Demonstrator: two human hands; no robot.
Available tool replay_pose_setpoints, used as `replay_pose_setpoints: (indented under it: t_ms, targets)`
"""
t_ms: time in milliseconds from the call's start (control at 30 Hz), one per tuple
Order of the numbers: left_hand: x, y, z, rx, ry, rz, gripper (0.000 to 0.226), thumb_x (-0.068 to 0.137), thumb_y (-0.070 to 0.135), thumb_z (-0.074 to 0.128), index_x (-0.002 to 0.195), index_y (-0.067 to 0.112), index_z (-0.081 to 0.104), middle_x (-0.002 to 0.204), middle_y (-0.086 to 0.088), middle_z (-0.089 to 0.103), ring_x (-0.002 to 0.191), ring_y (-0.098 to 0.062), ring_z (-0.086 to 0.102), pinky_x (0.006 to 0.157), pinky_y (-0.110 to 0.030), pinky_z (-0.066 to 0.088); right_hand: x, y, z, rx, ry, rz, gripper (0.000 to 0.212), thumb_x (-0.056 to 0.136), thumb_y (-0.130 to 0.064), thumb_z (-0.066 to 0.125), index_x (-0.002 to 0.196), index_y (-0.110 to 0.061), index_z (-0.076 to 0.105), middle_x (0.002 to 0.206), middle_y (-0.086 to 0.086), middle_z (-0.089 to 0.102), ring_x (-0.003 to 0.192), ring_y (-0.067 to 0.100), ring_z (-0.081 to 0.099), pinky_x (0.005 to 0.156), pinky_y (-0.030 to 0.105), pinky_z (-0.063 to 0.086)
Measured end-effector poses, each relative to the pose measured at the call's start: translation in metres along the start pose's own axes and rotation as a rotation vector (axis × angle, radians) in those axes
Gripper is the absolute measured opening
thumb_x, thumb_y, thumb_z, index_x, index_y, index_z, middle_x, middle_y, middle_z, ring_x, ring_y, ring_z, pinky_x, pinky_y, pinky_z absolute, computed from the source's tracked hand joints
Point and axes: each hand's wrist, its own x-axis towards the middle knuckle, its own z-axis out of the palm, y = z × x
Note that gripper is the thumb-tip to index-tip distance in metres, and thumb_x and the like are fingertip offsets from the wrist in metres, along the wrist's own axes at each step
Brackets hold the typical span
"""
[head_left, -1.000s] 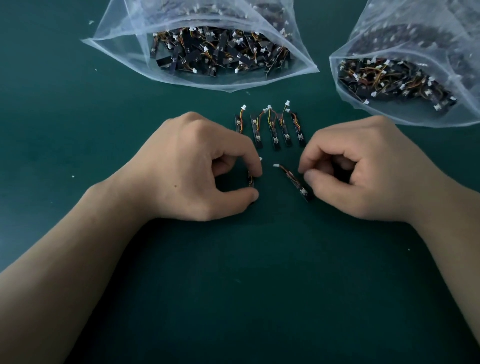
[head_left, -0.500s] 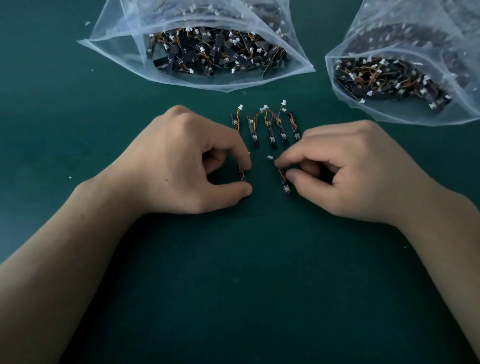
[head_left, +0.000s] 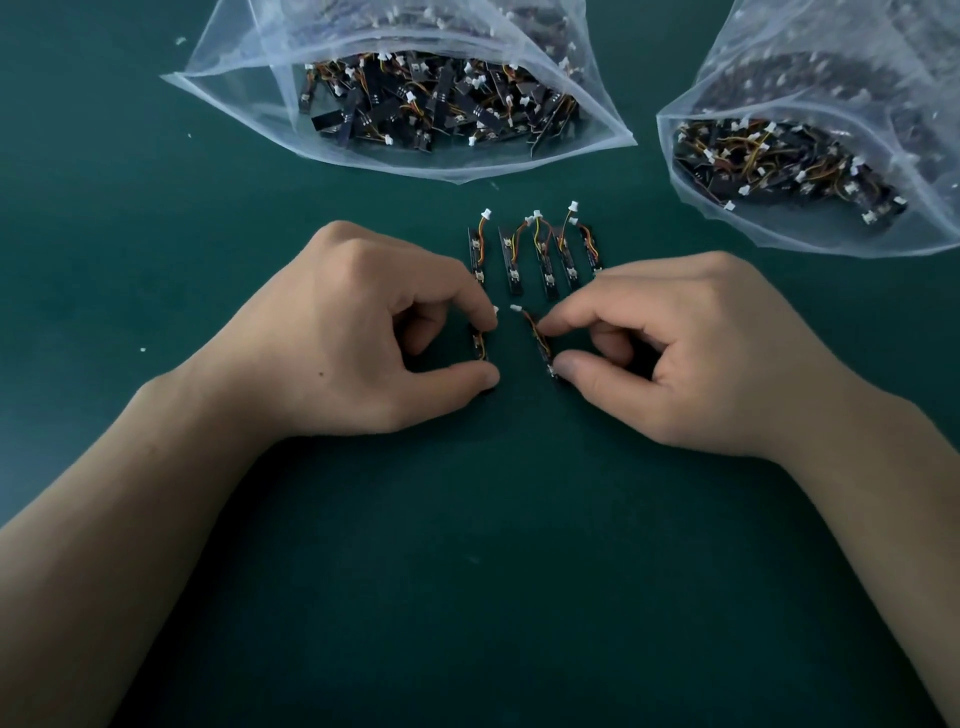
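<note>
left hand (head_left: 363, 332) pinches strip (head_left: 479, 345), 6 o'clock of row (head_left: 548, 270) | right hand (head_left: 691, 353) pinches second strip (head_left: 540, 340), 3 o'clock of first | change: second strip swung in, nearly parallel | likely starting next row on bench (head_left: 467, 571)

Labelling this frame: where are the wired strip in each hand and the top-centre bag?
left-hand strip (head_left: 479, 345), head view, on its wires between finger and thumb.
right-hand strip (head_left: 544, 350), head view, on its dark middle.
centre bag (head_left: 244, 98), head view, on its clear left wall.
</note>
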Motion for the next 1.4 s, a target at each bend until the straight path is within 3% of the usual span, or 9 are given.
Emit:
replay_pose_setpoints:
  t_ms: [200,367,467,1067,1167,1267,1400]
  targets:
    - [0.001,-0.002,0.001,-0.019,0.022,-0.001,0.018,0.081,0.034,0.085,0.093,0.023,0.08,0.063,0.008,0.06,0.058,-0.012,0.054,0.06,-0.014,0.037,0.002,-0.005,0.006,-0.021,0.035,0.012,0.015,0.092,-0.036,0.072,0.103,-0.027,0.079,0.064,-0.01,0.053,0.06,0.01,0.047,0.056,0.038,0.049]
    - [0.002,-0.003,0.002,-0.041,0.014,0.028,0.015,0.083,0.029,0.084,0.094,0.019,0.083,0.084,0.004,0.07,0.072,-0.015,0.066,0.067,-0.035,0.052,0.002,-0.007,0.007,-0.034,0.049,0.021,0.015,0.092,-0.038,0.071,0.102,-0.028,0.078,0.063,-0.01,0.052,0.059,0.01,0.046,0.056,0.038,0.049]
    - [0.001,-0.003,0.003,-0.055,0.019,0.036,0.014,0.084,0.026,0.083,0.096,0.018,0.084,0.092,0.005,0.072,0.079,-0.012,0.068,0.071,-0.038,0.054,0.002,-0.008,0.007,-0.035,0.048,0.025,0.016,0.093,-0.039,0.071,0.102,-0.028,0.078,0.062,-0.01,0.052,0.059,0.011,0.048,0.056,0.037,0.049]
    - [0.002,-0.003,0.005,-0.046,0.034,0.06,0.012,0.086,0.029,0.082,0.093,0.02,0.083,0.089,0.006,0.071,0.076,-0.013,0.067,0.068,-0.038,0.053,0.003,-0.007,0.009,-0.022,0.056,0.023,0.019,0.096,-0.04,0.069,0.109,-0.027,0.076,0.063,-0.012,0.051,0.058,0.008,0.047,0.057,0.039,0.049]
    - [0.002,-0.003,0.004,-0.062,0.099,0.044,0.013,0.089,0.025,0.079,0.099,0.017,0.08,0.08,0.005,0.068,0.065,-0.017,0.058,0.062,-0.027,0.045,0.003,-0.004,0.008,0.014,0.094,0.034,0.018,0.096,-0.036,0.069,0.108,-0.024,0.075,0.064,-0.012,0.052,0.056,0.0,0.044,0.056,0.039,0.047]
    - [0.01,-0.002,0.002,-0.027,0.247,0.011,0.01,0.094,0.017,0.072,0.099,0.013,0.08,0.081,0.005,0.071,0.069,-0.013,0.06,0.066,-0.02,0.045,0.005,-0.007,0.012,0.037,0.181,0.013,0.01,0.097,-0.027,0.07,0.1,-0.02,0.077,0.063,-0.012,0.052,0.055,0.0,0.042,0.053,0.036,0.044]
    - [0.043,-0.011,0.003,0.145,0.423,-0.013,0.019,0.098,0.014,0.063,0.106,0.012,0.08,0.097,0.005,0.07,0.086,-0.013,0.06,0.084,-0.032,0.051,0.011,-0.011,0.016,0.03,0.261,-0.04,0.008,0.097,-0.019,0.071,0.092,-0.016,0.077,0.059,-0.01,0.052,0.053,0.009,0.046,0.052,0.036,0.045]
